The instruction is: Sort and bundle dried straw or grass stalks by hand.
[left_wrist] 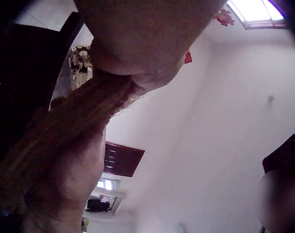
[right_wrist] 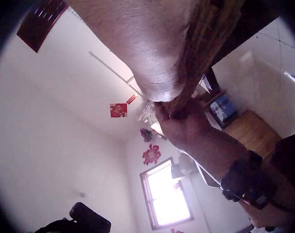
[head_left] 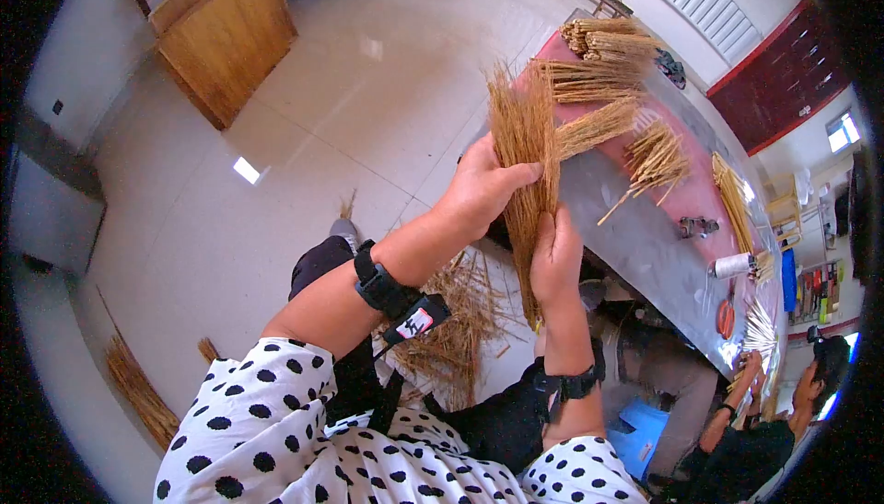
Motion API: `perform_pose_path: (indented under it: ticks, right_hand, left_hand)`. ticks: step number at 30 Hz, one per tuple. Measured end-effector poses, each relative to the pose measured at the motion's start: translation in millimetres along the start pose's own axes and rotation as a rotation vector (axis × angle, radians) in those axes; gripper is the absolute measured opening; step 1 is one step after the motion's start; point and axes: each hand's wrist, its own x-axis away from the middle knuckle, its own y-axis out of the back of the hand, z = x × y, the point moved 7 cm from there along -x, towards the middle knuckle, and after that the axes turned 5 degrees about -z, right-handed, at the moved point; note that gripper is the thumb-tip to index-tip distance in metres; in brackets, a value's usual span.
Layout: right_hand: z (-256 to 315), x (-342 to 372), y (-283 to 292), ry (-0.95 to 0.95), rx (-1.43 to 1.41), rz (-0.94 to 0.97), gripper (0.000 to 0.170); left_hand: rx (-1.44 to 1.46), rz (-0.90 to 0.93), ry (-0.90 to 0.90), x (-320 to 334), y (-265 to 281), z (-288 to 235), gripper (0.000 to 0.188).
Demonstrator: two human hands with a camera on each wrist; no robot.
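In the head view a bundle of dried broom straw [head_left: 528,122] stands upright between both hands, its feathery tips at the top. My left hand [head_left: 485,182] grips it around the middle, thumb laid across the stalks. Lower down, my right hand [head_left: 556,257] holds the same bundle from the right side, and the narrow stalk ends show below. The bundle [left_wrist: 65,119] runs diagonally past the hands in the left wrist view, dark and blurred. In the right wrist view the bundle [right_wrist: 205,53] passes beside the right hand, with the left hand [right_wrist: 183,127] around it farther along.
A table [head_left: 603,219] on the right bears several straw bundles [head_left: 594,81], a loose sheaf [head_left: 656,159], a white spool [head_left: 733,266] and red-handled scissors [head_left: 726,318]. Loose straw [head_left: 451,329] litters the floor. Another person [head_left: 783,421] works at the table's near end. A wooden board [head_left: 226,39] stands far left.
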Motion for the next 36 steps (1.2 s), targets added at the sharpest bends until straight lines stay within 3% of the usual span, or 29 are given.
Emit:
perform_pose_path:
  ticks: [8, 10, 12, 16, 19, 21, 22, 25, 28, 29, 36]
  right_hand:
    - [15, 1, 0, 0.004, 0.106, 0.133, 0.026]
    - [12, 2, 0, -0.028, 0.102, 0.182, 0.026]
    - [13, 2, 3, 0.063, 0.060, 0.182, 0.023]
    - [7, 2, 7, 0.082, 0.004, 0.145, 0.024]
    - [6, 1, 10, 0.093, -0.034, 0.080, 0.026]
    - [8, 0, 11, 0.065, -0.003, 0.062, 0.025]
    - [8, -1, 10, 0.069, -0.004, 0.063, 0.025]
    - [13, -2, 9, 0.134, 0.075, 0.031, 0.024]
    - [11, -1, 3, 0.051, 0.068, 0.094, 0.028]
    - [11, 0, 2, 0.051, 0.082, 0.100, 0.028]
    - [14, 2, -1, 0.038, 0.056, 0.133, 0.031]
  left_hand:
    - [0.209, -0.279, -0.061, -17, 39, -22, 0.012]
    - [0.297, -0.211, -0.079, -24, 50, -32, 0.011]
    - [0.226, -0.322, -0.246, -29, 76, -52, 0.015]
    - [0.350, -0.339, -0.393, -25, 95, -78, 0.021]
    - [0.344, -0.385, -0.236, -22, 90, -66, 0.035]
    - [0.267, -0.283, -0.033, -22, 69, -45, 0.050]
    - [0.267, -0.284, -0.037, -20, 63, -42, 0.050]
    - [0.153, -0.204, -0.023, -17, 41, -36, 0.043]
    - [0.219, -0.082, 0.028, -15, 32, -31, 0.041]
    - [0.253, -0.084, 0.028, -17, 34, -29, 0.028]
    - [0.299, -0.157, 0.074, -16, 40, -30, 0.009]
